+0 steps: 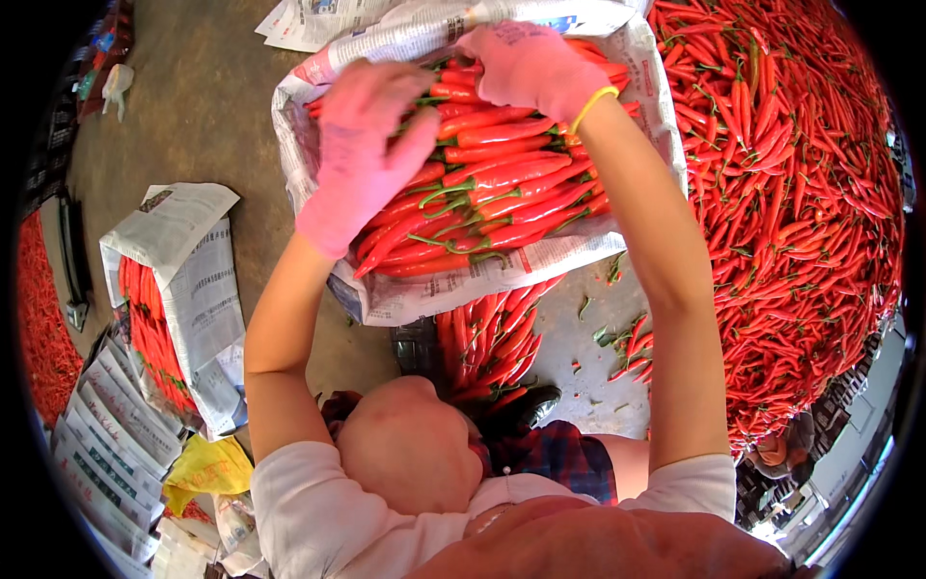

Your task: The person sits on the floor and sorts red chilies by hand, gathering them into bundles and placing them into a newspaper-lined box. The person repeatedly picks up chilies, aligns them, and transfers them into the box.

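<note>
From my remote seat, I see red peppers [506, 174] lying left-to-right in a paper-lined box [415, 301], beneath both hands: left hand [371, 145] parted at the left edge, nearer the near-left corner; right hand [531, 72] by the far edge, its grip hidden.

Crumpled yellow bag [207, 470] beside overlapping printed sheets [114, 436], small white bag [118, 83], brownish floor [183, 116]

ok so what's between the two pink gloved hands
In the head view, red chili peppers, inside the newspaper-lined container, lie between the left hand and the right hand.
</note>
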### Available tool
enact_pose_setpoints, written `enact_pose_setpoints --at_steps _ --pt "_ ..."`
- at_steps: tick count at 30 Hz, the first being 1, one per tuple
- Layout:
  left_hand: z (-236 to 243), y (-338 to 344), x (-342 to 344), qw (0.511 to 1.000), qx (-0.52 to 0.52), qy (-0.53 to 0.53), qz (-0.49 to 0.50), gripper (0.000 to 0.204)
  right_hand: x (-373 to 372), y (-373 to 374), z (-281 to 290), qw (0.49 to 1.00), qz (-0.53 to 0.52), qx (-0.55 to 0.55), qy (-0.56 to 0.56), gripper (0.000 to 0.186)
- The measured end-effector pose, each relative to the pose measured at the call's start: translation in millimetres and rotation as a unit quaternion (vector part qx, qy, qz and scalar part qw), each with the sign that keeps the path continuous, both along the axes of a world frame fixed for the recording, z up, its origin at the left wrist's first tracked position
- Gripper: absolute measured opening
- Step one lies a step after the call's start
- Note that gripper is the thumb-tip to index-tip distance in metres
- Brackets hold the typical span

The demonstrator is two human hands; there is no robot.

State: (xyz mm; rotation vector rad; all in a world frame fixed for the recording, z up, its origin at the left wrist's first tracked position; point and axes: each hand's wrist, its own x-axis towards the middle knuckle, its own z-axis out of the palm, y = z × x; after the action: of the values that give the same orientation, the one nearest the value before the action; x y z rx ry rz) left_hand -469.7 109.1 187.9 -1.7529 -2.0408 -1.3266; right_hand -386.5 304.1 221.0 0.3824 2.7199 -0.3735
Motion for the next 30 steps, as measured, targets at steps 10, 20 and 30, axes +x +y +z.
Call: enact_pose_setpoints --at_steps 10,20,30 --pt "-19 -22 2 0.992 -0.023 -0.123 0.021 0.024 3 16 -48 0.996 -0.038 -0.060 0.045 0.034" --pt "-43 -16 16 0.993 -0.060 -0.097 -0.002 0.037 2 17 -56 0.964 0.005 -0.167 0.207 0.026" --pt "-45 -28 23 0.961 -0.017 -0.266 -0.076 0.076 79 3 -25 0.976 -0.073 -0.189 0.077 0.014"
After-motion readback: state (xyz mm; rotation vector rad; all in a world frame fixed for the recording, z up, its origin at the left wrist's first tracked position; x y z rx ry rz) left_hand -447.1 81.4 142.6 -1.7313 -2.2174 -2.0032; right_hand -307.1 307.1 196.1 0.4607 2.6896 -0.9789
